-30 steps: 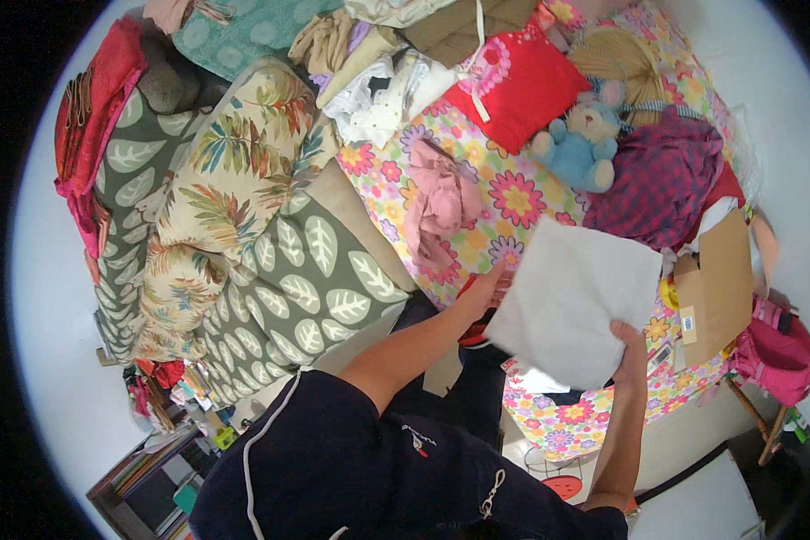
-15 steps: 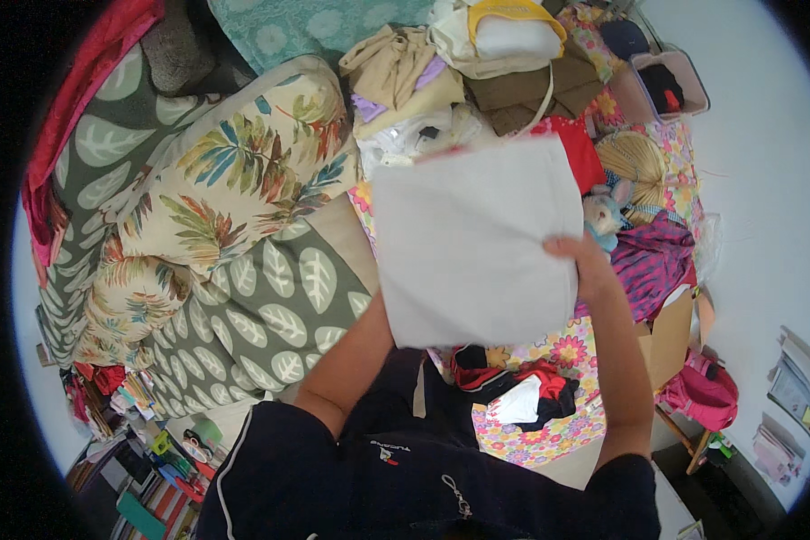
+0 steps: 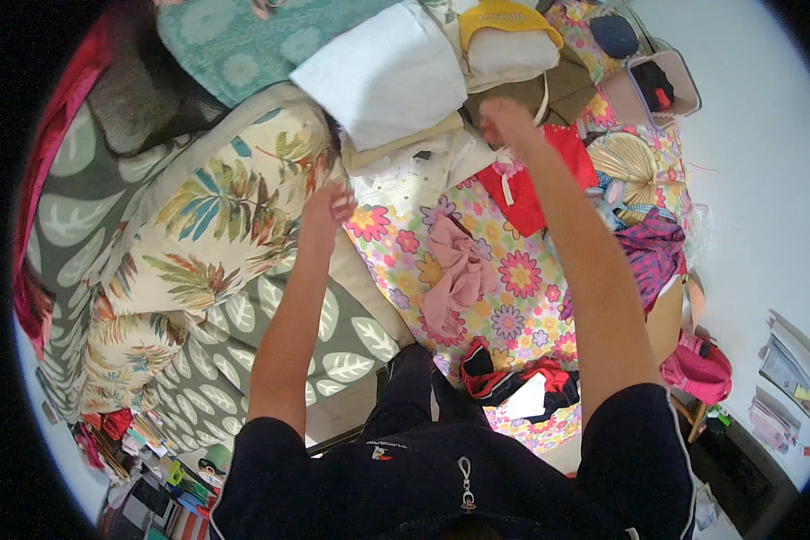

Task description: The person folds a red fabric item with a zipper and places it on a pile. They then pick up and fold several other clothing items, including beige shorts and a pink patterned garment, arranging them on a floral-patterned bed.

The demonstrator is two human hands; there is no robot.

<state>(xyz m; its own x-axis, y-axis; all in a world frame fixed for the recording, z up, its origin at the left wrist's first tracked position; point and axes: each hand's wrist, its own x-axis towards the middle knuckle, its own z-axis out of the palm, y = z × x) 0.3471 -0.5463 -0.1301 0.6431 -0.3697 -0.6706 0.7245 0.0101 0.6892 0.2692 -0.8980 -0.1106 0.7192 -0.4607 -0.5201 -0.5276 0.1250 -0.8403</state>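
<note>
A folded white cloth [image 3: 391, 76] lies on top of a pile of folded clothes at the upper middle, apart from both hands. My left hand [image 3: 330, 205] is below it, beside the leaf-patterned cream bedding [image 3: 234, 189], fingers loosely bent and apart, with nothing held. To the right of the pile, my right hand [image 3: 508, 126] hovers over a dark brown folded garment [image 3: 562, 85] and a red cloth [image 3: 522, 198]. Its fingers are blurred by motion. A crumpled pink garment [image 3: 459, 274] rests on the flowered sheet [image 3: 517, 319] between my forearms.
Red and black clothes [image 3: 549, 387] lie near my body. Right of my arm are a plaid garment [image 3: 652, 256], a straw fan [image 3: 625, 166] and a pale pink bin [image 3: 634, 94]. A white bag with yellow trim [image 3: 513, 54] sits beside the pile. Turquoise bedding [image 3: 234, 45] is at the back.
The white cloth has gone from my hands onto the clothes pile, farther away. Both hands have let it go and moved apart. The pink garment beneath has come into view.
</note>
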